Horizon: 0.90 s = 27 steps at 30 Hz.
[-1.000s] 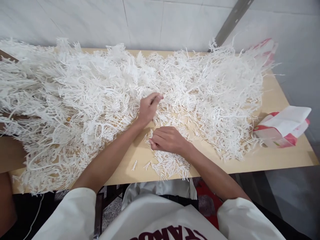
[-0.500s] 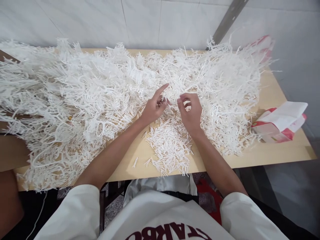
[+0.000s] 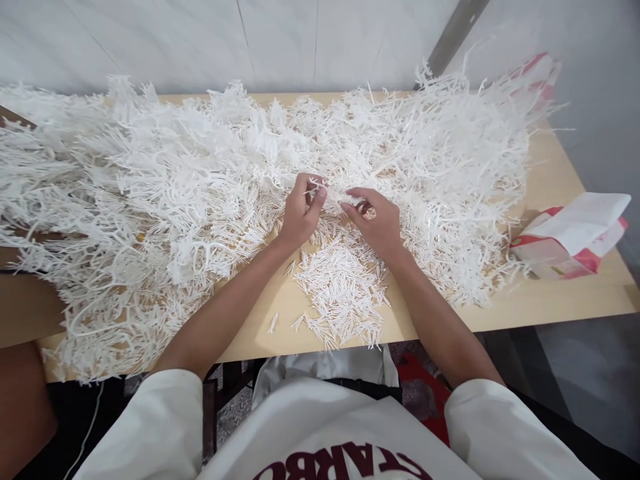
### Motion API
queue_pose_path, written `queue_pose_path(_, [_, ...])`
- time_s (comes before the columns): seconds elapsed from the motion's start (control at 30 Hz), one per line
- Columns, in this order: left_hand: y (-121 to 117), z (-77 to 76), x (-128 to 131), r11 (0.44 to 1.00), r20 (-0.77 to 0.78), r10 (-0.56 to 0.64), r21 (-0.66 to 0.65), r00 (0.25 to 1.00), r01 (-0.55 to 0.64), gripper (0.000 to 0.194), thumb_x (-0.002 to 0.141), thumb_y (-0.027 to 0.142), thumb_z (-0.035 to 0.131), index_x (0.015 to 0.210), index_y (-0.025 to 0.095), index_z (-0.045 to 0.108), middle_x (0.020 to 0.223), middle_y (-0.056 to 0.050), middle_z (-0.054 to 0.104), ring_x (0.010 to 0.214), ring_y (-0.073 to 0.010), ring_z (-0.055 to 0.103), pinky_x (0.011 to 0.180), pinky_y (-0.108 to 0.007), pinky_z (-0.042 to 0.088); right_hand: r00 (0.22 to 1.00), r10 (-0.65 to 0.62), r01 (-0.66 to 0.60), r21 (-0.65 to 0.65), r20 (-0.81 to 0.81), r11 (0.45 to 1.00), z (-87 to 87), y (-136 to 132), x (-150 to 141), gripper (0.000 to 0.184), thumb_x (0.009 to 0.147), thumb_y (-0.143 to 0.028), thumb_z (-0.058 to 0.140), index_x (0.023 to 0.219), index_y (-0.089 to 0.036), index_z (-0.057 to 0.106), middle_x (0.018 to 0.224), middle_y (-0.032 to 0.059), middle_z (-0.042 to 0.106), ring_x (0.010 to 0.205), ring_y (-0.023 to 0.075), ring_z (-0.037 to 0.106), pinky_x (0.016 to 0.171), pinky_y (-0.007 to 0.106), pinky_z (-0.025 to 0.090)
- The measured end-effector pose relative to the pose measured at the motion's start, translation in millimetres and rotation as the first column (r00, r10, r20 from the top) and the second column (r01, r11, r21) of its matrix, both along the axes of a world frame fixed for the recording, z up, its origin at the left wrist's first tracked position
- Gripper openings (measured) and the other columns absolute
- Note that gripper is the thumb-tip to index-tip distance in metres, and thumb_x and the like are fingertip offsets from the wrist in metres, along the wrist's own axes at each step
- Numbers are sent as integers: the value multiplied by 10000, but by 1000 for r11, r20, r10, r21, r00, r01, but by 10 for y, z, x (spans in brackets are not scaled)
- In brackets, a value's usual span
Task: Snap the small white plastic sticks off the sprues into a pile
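Note:
My left hand (image 3: 301, 212) is closed on a small white branched plastic sprue (image 3: 317, 185), its thumb and curled fingers pinching it above the heap. Just to the right, my right hand (image 3: 379, 221) is held with thumb and index finger a little apart, their tips pointing at the left hand. Whether anything tiny touches those tips is hard to make out against the white. Below and between both hands lies a pile of short thin white plastic pieces (image 3: 343, 290). Tangled white sprues (image 3: 165, 173) spread over the table to the left, with more sprues (image 3: 465, 160) to the right.
The wooden table (image 3: 560, 300) has its front edge close to my body. A red and white paper box (image 3: 565, 243) stands at the right end. Behind is a tiled wall (image 3: 280, 40) with a slanted metal post (image 3: 457, 33). Another person's arm (image 3: 23, 407) shows at lower left.
My left hand's raised index finger has curled in, and a white branched sprue now shows in its grip. My right hand's thumb and finger have parted slightly, and that hand has shifted a little left.

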<state>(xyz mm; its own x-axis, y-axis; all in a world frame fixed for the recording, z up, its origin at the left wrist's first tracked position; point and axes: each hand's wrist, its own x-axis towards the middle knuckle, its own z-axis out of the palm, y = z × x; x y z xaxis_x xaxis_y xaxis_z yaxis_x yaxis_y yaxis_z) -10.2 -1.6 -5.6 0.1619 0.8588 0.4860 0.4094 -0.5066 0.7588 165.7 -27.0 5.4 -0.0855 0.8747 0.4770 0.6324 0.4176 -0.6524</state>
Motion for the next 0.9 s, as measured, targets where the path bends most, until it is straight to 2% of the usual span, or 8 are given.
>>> queue_pose_path(0.07, [-33, 44, -9, 998, -10, -64, 18, 998, 64, 249, 963, 421, 391, 1099, 239, 494, 1030, -52, 624, 818, -111, 579, 730, -284, 481, 994, -24, 27, 31, -107, 999, 4, 5, 4, 272, 846, -463, 608, 995, -238, 644, 1000, 31, 694, 740, 120, 635, 717, 296, 542])
queue_pose_path(0.17, [-53, 82, -1, 989, -70, -128, 68, 989, 133, 271, 903, 470, 509, 1012, 222, 526, 1007, -46, 640, 817, -126, 577, 751, -300, 476, 980, 44, -44, 7, -194, 999, 33, -15, 4, 259, 870, -459, 575, 1012, -252, 635, 1033, 34, 682, 869, 148, 657, 789, 330, 562])
queue_pose_path(0.23, [-40, 70, 14, 988, -129, -110, 93, 986, 122, 316, 852, 507, 579, 964, 213, 545, 951, -40, 652, 824, -143, 581, 772, -317, 467, 973, 117, -124, -23, -200, 992, 56, -37, 2, 245, 921, -417, 501, 1063, -266, 633, 1087, 37, 679, 974, 160, 654, 859, 356, 553])
queue_pose_path(0.3, [-15, 34, 28, 989, -183, -78, 111, 980, 100, 333, 833, 523, 601, 936, 208, 565, 916, -36, 665, 840, -153, 593, 798, -328, 452, 967, 162, -174, -48, -199, 984, 67, -52, -1, 267, 957, -376, 435, 1128, -279, 616, 1116, 37, 677, 993, 156, 654, 879, 365, 548])
queue_pose_path(0.5, [29, -68, 41, 980, -262, -41, 180, 964, 90, 312, 894, 500, 518, 993, 218, 608, 945, -30, 693, 895, -163, 617, 813, -331, 431, 976, 113, -119, -20, -187, 993, 48, -31, -5, 246, 912, -399, 524, 1088, -258, 620, 1040, 40, 650, 881, 137, 648, 797, 317, 549])
queue_pose_path(0.67, [15, -69, 34, 980, -256, -18, 189, 966, 69, 331, 884, 520, 524, 997, 211, 569, 943, -32, 686, 857, -148, 608, 800, -317, 435, 976, 161, -181, -142, -146, 973, 79, -33, -8, 292, 935, -405, 470, 1177, -262, 548, 866, 4, 608, 745, 119, 599, 687, 285, 518])
queue_pose_path(0.77, [11, -75, 34, 964, -313, -50, 232, 948, 128, 283, 905, 474, 514, 994, 209, 562, 917, -27, 678, 848, -148, 606, 787, -314, 416, 977, 172, -193, -179, -130, 965, 74, -36, -14, 265, 956, -361, 409, 1171, -257, 523, 814, -2, 559, 710, 116, 558, 651, 276, 495])
queue_pose_path(0.9, [0, -93, 42, 929, -463, -64, 296, 884, 222, 202, 962, 347, 434, 1023, 217, 576, 932, -28, 677, 880, -160, 604, 788, -322, 379, 986, 103, -124, -162, -135, 979, 24, -24, -15, 220, 926, -298, 442, 1139, -254, 473, 713, -37, 441, 608, 99, 471, 576, 253, 440])
